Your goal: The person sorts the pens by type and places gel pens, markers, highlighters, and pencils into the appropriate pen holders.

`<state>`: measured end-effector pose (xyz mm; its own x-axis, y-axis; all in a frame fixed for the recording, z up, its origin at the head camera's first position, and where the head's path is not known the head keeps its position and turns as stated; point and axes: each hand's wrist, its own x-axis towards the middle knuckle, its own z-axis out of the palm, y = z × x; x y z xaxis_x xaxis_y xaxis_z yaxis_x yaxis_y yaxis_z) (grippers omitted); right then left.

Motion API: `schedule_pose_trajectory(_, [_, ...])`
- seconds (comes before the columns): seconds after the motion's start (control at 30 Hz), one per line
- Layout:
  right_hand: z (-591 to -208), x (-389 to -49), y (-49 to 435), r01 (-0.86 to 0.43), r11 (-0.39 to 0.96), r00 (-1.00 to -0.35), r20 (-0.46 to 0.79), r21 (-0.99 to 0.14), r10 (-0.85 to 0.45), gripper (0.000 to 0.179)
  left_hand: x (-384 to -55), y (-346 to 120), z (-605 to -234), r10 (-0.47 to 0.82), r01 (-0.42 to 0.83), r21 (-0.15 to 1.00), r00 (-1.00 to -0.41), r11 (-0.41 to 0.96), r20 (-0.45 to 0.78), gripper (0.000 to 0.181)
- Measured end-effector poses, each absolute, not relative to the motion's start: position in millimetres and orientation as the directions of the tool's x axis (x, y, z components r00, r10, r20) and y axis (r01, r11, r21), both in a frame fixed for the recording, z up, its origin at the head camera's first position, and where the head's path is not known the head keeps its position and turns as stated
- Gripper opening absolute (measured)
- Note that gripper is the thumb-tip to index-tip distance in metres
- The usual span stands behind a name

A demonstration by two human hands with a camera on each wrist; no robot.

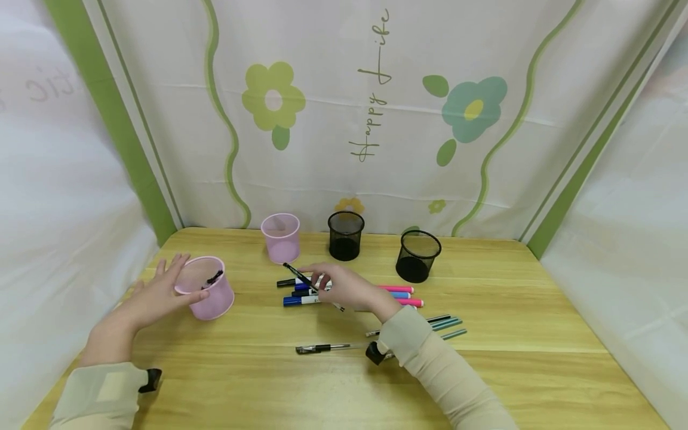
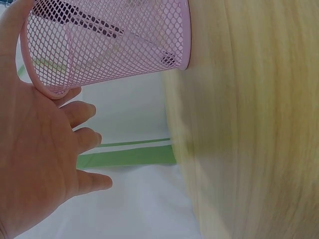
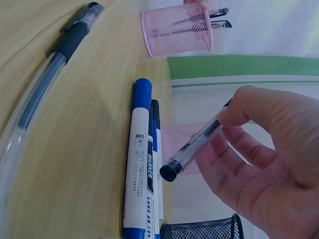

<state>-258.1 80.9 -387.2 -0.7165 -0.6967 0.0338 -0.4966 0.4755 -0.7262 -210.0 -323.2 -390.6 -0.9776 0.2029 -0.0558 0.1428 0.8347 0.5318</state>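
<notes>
At the left of the head view my left hand (image 1: 153, 298) holds a pink mesh pen cup (image 1: 216, 301) by its rim, thumb in front. Black-capped pens (image 1: 212, 279) stand inside that cup; the right wrist view shows two caps above its rim. Over a row of markers (image 1: 292, 301), my right hand (image 1: 349, 288) pinches a clear gel pen (image 3: 194, 147) between thumb and fingers. The pen is tilted, in the air above the table. Closer to the front, another gel pen (image 1: 322, 348) lies on the tabletop.
Along the back stand a second pink cup (image 1: 282, 248) and two black mesh cups, one in the middle (image 1: 345, 248) and one farther right (image 1: 414, 269). Several teal sticks (image 1: 454, 334) lie beside the right forearm, partly hidden. Fabric walls (image 1: 344, 167) enclose the table.
</notes>
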Motion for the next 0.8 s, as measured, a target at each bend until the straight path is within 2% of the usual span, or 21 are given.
schedule_pose_trajectory(0.3, [-388,-264,74,-0.51,0.4,-0.716,0.119,-0.761,-0.688,0.064,-210,-324,-391,0.203,0.143,0.527,-0.978,0.838,-0.056,0.108])
schedule_pose_trajectory(0.63, [-387,-269,57,-0.404,0.303,-0.796,0.169,-0.863,-0.581,0.062,-210,-324,-391,0.201,0.137,0.537,-0.978,0.832,-0.062,0.108])
schedule_pose_trajectory(0.8, [-385,-269,49,-0.374,0.25,-0.812,0.185,-0.893,-0.554,0.06,-210,-323,-391,0.202,0.136,0.543,-0.977,0.829,-0.063,0.108])
